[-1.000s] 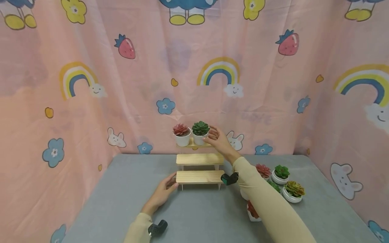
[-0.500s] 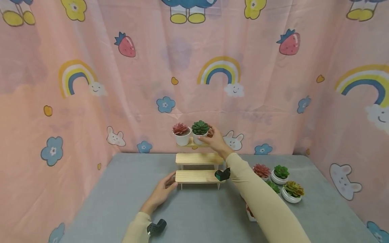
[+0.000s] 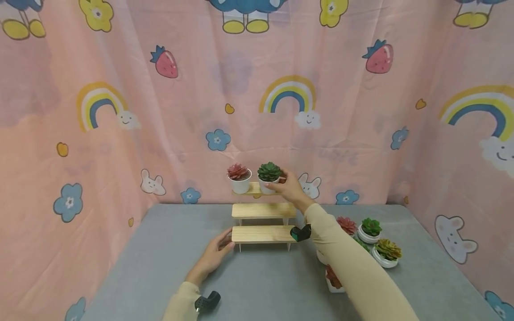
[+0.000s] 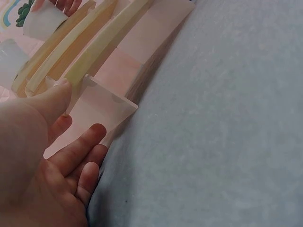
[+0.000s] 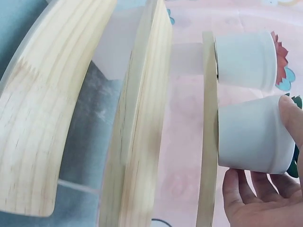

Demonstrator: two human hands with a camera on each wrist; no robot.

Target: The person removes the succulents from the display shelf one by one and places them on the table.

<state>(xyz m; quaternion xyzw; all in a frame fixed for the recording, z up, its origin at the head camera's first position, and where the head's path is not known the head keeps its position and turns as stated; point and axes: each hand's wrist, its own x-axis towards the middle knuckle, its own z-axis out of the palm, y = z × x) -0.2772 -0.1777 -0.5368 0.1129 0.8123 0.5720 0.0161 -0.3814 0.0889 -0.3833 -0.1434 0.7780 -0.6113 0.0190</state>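
Observation:
A potted succulent (image 3: 269,173), dark green in a white pot, stands on the top step of a wooden tiered display stand (image 3: 263,210). My right hand (image 3: 291,187) holds its pot, thumb on the near side and fingers on the right. The right wrist view shows the pot's base (image 5: 251,137) against the top board. A red succulent (image 3: 239,178) in a white pot stands to its left, with a gap between. My left hand (image 3: 213,254) grips the left end of the lowest step; its thumb (image 4: 59,92) lies on the board's edge, other fingers beside the clear support (image 4: 102,106).
On the grey table (image 3: 160,258), several more potted succulents stand at the right, including a yellow-green one (image 3: 387,253) and a bright green one (image 3: 370,229). My right sleeve partly covers others. A pink patterned curtain (image 3: 192,111) hangs close behind the stand.
The green succulent has shifted slightly right along the top step in my right hand, widening the gap to the red one. My left hand has stayed at the stand's end.

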